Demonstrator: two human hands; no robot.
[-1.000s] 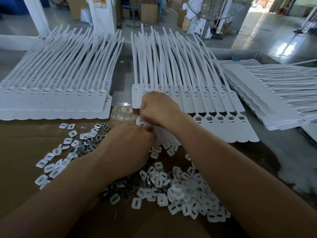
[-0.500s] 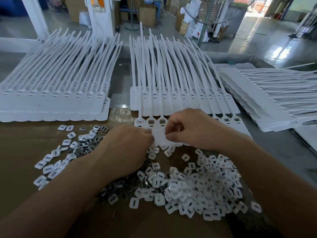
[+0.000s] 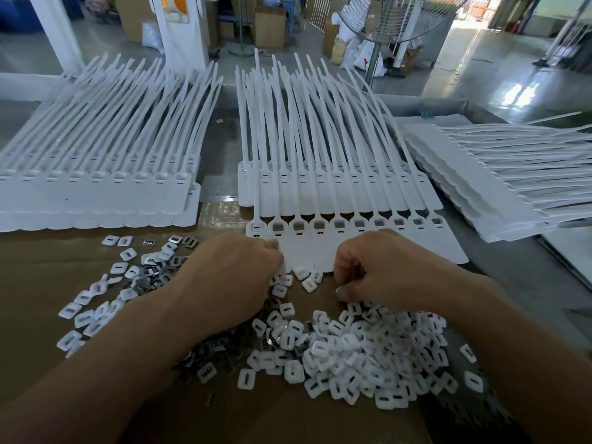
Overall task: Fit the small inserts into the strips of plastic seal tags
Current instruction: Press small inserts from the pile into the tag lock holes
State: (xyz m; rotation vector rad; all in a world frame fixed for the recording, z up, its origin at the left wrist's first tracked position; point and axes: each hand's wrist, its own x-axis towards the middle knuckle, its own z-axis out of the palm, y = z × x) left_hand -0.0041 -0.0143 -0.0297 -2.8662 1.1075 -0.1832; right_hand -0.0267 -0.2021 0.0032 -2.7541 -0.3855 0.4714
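Restocking inserts; front strip barely begun.
Strip of seal tags (image 3: 432, 245) lies just beyond the insert pile (image 3: 352, 350); only its leftmost socket (image 3: 256, 226) looks filled. Left hand (image 3: 237, 277) is curled at the strip's near edge, right hand (image 3: 384, 270) curled over the pile, and any contents are hidden. Next, likely: seat an insert square in the second socket (image 3: 278, 226).

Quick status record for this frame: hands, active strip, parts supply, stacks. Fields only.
left hand: fingers curled, at near-left edge of the front tag strip; grip hidden
right hand: fingers curled, at far edge of the white inserts; contents hidden
front tag strip: leftmost socket looks filled, others look open
metal clips: loose, beside left forearm
tag strip stacks: three, behind and right
surface: brown cardboard
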